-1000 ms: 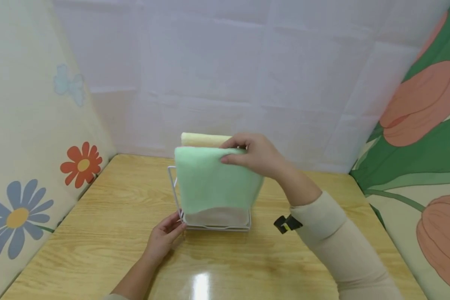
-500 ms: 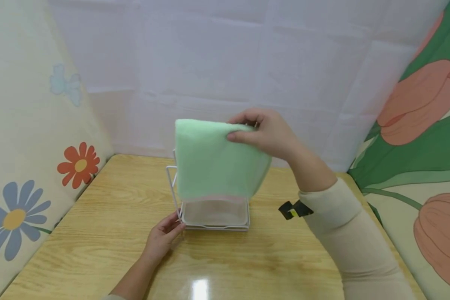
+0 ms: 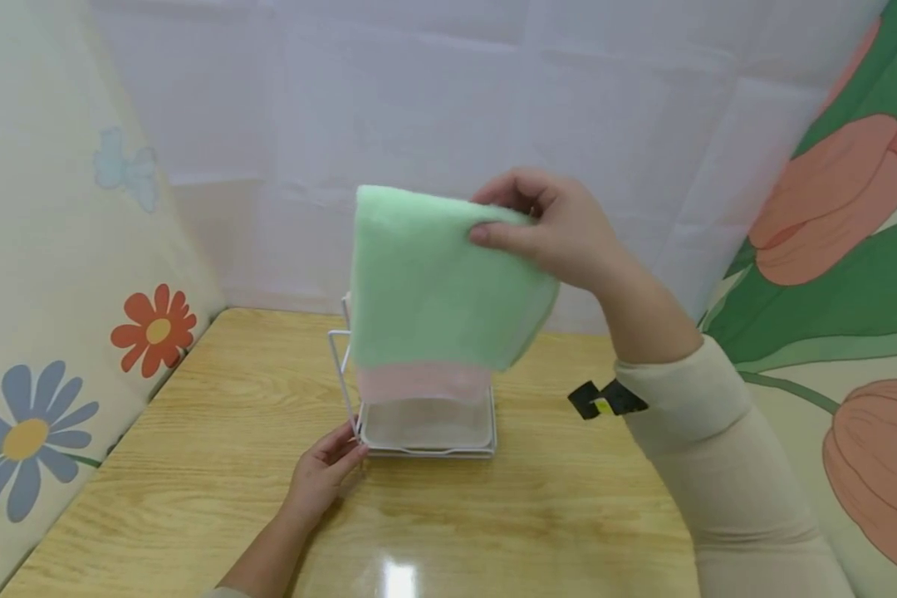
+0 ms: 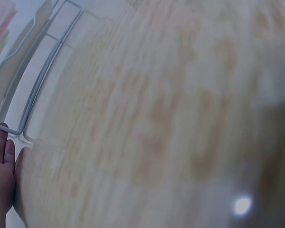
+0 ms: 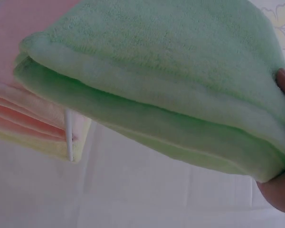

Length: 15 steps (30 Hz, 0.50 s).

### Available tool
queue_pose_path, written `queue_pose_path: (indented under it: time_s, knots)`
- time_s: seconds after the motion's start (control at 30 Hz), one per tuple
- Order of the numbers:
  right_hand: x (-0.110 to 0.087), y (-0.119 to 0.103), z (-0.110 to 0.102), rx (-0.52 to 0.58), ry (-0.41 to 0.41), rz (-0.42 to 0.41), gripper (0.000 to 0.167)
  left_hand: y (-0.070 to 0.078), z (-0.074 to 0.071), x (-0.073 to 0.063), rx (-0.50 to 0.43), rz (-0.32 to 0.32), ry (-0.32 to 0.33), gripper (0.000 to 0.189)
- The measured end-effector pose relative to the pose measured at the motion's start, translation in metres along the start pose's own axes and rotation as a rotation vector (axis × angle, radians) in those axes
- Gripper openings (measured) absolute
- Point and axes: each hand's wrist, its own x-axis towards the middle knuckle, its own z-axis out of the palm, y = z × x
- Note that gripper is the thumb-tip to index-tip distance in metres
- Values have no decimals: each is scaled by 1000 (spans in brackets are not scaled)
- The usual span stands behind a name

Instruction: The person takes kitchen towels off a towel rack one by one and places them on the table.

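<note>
In the head view my right hand [image 3: 549, 220] pinches the upper right edge of a folded green towel [image 3: 433, 274], holding it up over a white wire rack [image 3: 341, 374]. The towel's folded layers show in the right wrist view, with the hand at the far right edge. My left hand [image 3: 325, 473] holds the rack's front left corner at table level. Behind and below the green towel, a folded pink towel [image 3: 426, 382] stands in the rack. A yellow towel [image 5: 78, 159] edge shows beside the pink one in the right wrist view; the green towel hides it from the head view.
The rack has a whitish tray [image 3: 426, 425] at its base and stands on a wood-grain table [image 3: 538, 498]. A white sheet [image 3: 389, 108] hangs behind, and flower-printed panels [image 3: 157, 332] flank the table on both sides.
My right hand has lifted the green towel up and slightly right, out of the rack, uncovering the pink towel below it. My left hand has stayed at the rack's corner.
</note>
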Motion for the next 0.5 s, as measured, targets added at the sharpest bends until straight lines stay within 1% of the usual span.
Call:
queue_pose_path:
  time_s: [0.27, 0.5]
  knots:
    - [0, -4, -16, 92, 59, -67, 23, 1, 0, -1, -1, 23, 0, 49]
    - [-5, -10, -33, 136, 117, -119, 19, 4, 0, -2, -1, 18, 3, 50]
